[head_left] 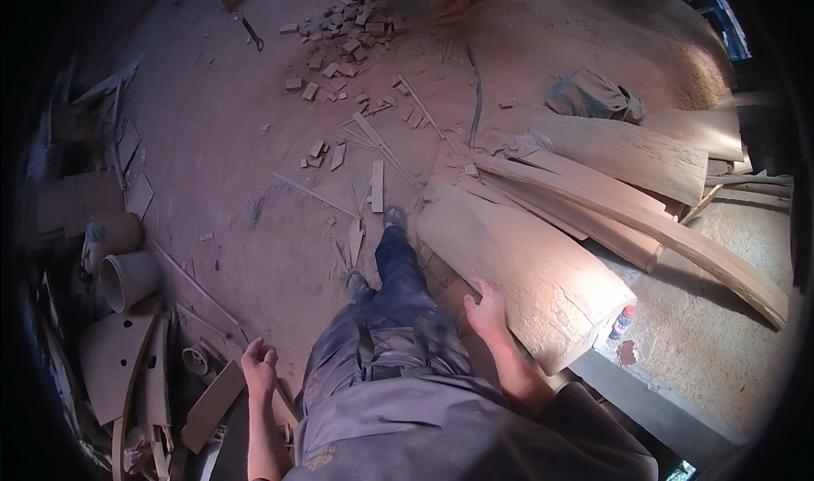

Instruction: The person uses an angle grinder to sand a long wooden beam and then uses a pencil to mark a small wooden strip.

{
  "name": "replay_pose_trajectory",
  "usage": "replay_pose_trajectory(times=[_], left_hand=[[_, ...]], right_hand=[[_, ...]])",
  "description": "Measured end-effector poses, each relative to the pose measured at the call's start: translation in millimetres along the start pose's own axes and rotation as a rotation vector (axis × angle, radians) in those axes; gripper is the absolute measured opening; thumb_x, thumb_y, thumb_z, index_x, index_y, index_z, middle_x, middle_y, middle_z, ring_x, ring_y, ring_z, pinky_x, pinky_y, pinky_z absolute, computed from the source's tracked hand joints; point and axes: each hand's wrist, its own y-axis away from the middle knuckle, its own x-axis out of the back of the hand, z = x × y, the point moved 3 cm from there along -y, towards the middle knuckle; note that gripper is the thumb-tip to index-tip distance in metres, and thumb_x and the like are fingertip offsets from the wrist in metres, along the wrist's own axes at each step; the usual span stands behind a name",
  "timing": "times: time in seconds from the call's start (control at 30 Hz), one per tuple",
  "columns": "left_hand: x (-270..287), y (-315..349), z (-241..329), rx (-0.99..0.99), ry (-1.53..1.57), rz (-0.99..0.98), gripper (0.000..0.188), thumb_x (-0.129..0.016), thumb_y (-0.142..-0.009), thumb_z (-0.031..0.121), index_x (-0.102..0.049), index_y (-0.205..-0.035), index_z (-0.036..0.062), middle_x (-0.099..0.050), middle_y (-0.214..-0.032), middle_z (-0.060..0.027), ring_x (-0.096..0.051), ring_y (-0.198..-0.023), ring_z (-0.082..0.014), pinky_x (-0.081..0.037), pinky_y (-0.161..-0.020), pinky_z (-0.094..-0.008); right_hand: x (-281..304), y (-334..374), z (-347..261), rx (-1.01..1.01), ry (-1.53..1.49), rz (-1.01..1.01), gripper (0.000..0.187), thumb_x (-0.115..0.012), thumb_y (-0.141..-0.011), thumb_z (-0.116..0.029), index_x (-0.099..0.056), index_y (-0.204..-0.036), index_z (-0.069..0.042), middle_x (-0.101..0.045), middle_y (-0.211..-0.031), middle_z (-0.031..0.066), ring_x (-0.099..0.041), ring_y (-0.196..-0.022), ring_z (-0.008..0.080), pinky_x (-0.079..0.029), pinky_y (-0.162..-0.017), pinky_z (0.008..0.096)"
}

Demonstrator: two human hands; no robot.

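My left hand hangs by my left side with its fingers loosely bent and slightly apart, and I see nothing in it. Beneath it lie leaning wood offcuts. My right hand is held low on the right, thumb and forefinger apart and nothing between them. It is nearest to a large, pale, rounded block of wood; whether it touches the block I cannot tell. My sandalled feet are on the dusty floor, one ahead of the other, beside that block.
A long curved plank and further slabs lie at the right. A small blue bottle with a red cap stands beside the block. Small wood blocks and thin strips litter the floor ahead. Buckets and scrap boards crowd the left.
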Motion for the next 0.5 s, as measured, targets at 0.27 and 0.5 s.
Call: replay_pose_trajectory(times=[0.27,0.5], left_hand=[[-114.3,-59.0,32.1,0.161,-0.363,-0.227,0.044,-0.066,-0.088,0.009,-0.062,-0.131,0.0004,-0.071,-0.099,-0.0149,-0.068,-0.093,-0.029,-0.051,-0.093,-0.036],[-199.6,-171.3,-47.6,-0.11,-0.645,-0.219,0.06,-0.075,-0.083,0.023,-0.056,-0.133,-0.0045,-0.052,-0.141,-0.0245,-0.048,-0.129,-0.0457,-0.041,-0.11,-0.0509]], right_hand=[[-166.8,-181.7,59.2,-0.271,-0.1,-0.344,0.026,-0.062,-0.087,-0.019,-0.076,-0.105,-0.005,-0.074,-0.102,0.0189,-0.07,-0.096,0.0371,-0.054,-0.088,0.0445],[-361.0,-382.5,126.9,-0.225,0.276,-0.271,0.026,-0.057,-0.088,-0.024,-0.078,-0.094,-0.01,-0.072,-0.098,0.0218,-0.069,-0.095,0.0428,-0.055,-0.085,0.0508]])
